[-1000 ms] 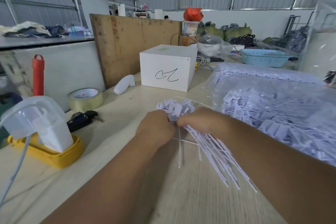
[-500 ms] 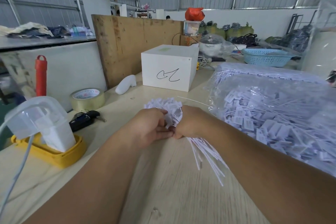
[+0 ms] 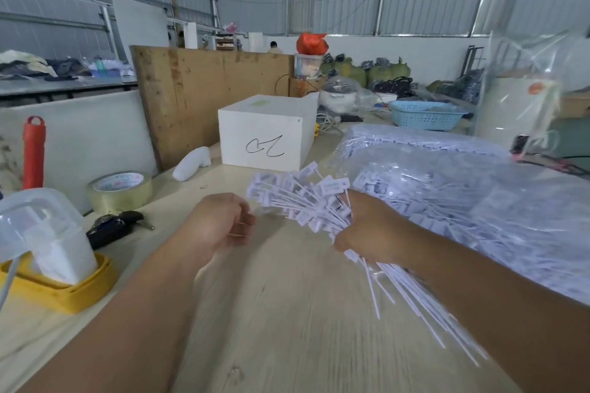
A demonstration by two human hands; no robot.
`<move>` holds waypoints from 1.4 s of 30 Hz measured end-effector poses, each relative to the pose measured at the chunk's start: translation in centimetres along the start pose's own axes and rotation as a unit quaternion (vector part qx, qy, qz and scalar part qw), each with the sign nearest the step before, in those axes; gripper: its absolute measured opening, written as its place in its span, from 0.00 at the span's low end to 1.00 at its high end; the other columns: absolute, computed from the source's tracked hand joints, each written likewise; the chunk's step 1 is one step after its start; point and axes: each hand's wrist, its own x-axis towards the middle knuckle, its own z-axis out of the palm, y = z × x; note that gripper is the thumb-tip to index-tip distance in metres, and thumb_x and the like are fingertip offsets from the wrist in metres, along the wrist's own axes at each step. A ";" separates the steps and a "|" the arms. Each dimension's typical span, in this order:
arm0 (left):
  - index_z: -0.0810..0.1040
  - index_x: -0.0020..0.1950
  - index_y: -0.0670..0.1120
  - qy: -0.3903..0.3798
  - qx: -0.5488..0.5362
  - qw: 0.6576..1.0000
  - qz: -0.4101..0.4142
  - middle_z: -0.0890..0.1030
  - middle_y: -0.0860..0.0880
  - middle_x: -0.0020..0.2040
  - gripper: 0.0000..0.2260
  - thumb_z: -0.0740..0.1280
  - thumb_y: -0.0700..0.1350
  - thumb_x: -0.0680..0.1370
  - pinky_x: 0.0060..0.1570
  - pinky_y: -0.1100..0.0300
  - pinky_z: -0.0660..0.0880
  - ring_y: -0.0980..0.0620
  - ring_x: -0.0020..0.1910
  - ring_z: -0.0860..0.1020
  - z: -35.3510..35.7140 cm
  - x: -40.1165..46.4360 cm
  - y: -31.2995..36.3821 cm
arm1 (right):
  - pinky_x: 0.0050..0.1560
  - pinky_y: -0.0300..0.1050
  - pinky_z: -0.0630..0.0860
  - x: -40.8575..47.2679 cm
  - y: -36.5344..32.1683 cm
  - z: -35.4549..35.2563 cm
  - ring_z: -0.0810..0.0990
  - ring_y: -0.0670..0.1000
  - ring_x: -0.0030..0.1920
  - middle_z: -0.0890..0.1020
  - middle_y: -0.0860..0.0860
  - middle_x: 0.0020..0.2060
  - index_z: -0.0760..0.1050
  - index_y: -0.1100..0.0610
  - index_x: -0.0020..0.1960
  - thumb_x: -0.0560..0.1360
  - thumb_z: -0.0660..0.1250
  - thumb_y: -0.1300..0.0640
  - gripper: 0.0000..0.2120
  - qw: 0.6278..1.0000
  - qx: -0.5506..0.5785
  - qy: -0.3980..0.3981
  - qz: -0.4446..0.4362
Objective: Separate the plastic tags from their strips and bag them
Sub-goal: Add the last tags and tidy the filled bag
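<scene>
We've got the bundle of tags (image 3: pixel 306 201) fanned out mid-tabletop, right hand (image 3: pixel 370 230) gripping it tight. Left hand (image 3: pixel 220 226) just beside, fingers loosely curled, holding nothing we can see. Separating's underway, we reckon; next: left pinches a tag, pulls it off, then to the bag (image 3: pixel 479 188) at the right edge.

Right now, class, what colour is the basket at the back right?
Light blue basket, clearest in the head view.

Around the white box (image 3: pixel 266 134) with the black scribble: a plywood board (image 3: pixel 204 99) stands behind it, a white foam lump (image 3: pixel 192 163) sits just left, a roll of tape (image 3: pixel 119 191) and car keys (image 3: pixel 115 226) farther left, a blue basket (image 3: pixel 426 115) off right behind.
</scene>
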 end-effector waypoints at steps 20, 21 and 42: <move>0.64 0.72 0.51 0.037 0.413 0.816 0.401 0.68 0.46 0.64 0.37 0.75 0.56 0.67 0.60 0.49 0.69 0.43 0.63 0.68 15.3 -4.2 4.8 | 0.24 0.40 0.70 -11.7 7.9 -10.2 0.77 0.48 0.32 0.75 0.49 0.37 0.61 0.50 0.65 0.71 0.60 0.65 0.25 0.967 -0.223 0.106 0.063; 0.65 0.72 0.51 0.020 0.438 0.807 0.397 0.68 0.46 0.65 0.36 0.75 0.55 0.68 0.60 0.49 0.69 0.43 0.64 0.68 16.0 -4.2 5.4 | 0.25 0.41 0.72 -11.7 8.1 -10.3 0.78 0.49 0.33 0.75 0.50 0.38 0.60 0.50 0.67 0.72 0.60 0.66 0.26 0.964 -0.231 0.109 0.071; 0.71 0.56 0.57 -0.115 0.539 0.720 0.421 0.75 0.55 0.52 0.20 0.74 0.56 0.69 0.48 0.55 0.74 0.52 0.49 0.74 16.0 -0.5 4.6 | 0.39 0.45 0.77 -11.6 10.7 -11.0 0.76 0.49 0.41 0.70 0.47 0.42 0.53 0.47 0.72 0.75 0.60 0.64 0.30 0.944 -0.295 0.125 0.075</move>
